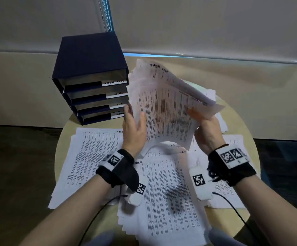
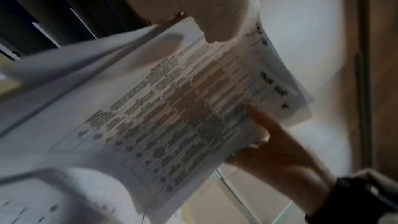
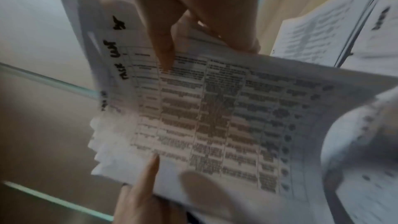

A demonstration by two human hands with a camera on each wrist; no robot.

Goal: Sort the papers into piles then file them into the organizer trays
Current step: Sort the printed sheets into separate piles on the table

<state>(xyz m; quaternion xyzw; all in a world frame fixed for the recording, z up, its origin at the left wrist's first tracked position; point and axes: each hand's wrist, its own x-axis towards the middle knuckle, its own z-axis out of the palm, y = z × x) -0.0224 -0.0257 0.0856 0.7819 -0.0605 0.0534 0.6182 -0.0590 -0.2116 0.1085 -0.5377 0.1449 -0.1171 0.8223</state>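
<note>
1. The surface (image 1: 241, 121), round and pale, carries everything: the organizer at its far left and three spreads of printed sheets lying flat, one at near left, one at near centre, one at right.
2. The organizer (image 1: 89, 55) is a dark box with four open trays stacked one over another, each with a white label facing the person; only "TASK LIST" on the top tray reads clearly.
3. The stack (image 1: 167, 110) is held up off the surface, just right of the trays and tilted toward the person. It looks thick but light, and floppy: the bottom edge bows forward and the far edges fan out unevenly. Loose sheets like these likely slip against each other, so a hold on both side edges with support beneath would suit, and the edges may need squaring before a tray.
4. The left hand (image 1: 135, 128) holds the stack's left edge, thumb on the printed face, fingers (image 3: 148, 169) behind and fairly straight.
5. The right hand (image 1: 206, 132) pinches the right edge, thumb in front and fingers (image 3: 163, 40) curled at the back, lifting a few top sheets marked "TASK LIST" by hand.
</note>
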